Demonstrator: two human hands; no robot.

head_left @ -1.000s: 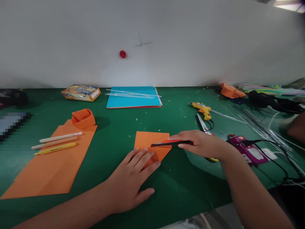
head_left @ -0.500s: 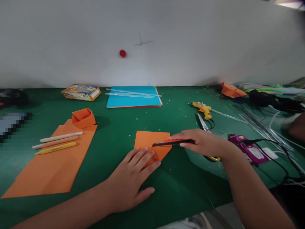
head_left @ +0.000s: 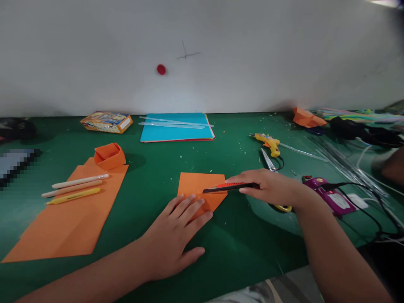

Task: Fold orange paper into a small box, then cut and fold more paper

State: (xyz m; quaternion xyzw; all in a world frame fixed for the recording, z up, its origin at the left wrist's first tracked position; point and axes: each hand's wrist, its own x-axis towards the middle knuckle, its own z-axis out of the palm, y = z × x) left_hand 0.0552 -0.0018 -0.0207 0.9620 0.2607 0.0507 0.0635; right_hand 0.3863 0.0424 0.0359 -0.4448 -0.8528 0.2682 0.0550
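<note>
A small piece of orange paper (head_left: 197, 182) lies on the green table in front of me. My left hand (head_left: 176, 240) rests flat over its lower left part, fingers spread. In my right hand (head_left: 268, 187) is a utility knife (head_left: 232, 187) with an orange and black body, held from the right. Its blade lies low across the middle of the paper, pointing left. Part of the handle is hidden in my fingers. Scissors (head_left: 269, 160) lie just behind my right hand, partly covered by it.
Left are larger orange sheets (head_left: 78, 227) with pens (head_left: 75, 195) and a folded orange paper piece (head_left: 110, 155). Behind stand a small box (head_left: 107, 122) and blue paper (head_left: 176, 132). Right are a yellow glue gun (head_left: 268, 143), a purple power strip (head_left: 331, 198) with cables, and clear sticks (head_left: 347, 166).
The knife tip has shifted very slightly to the right over the paper. My left hand stays in place on the sheet.
</note>
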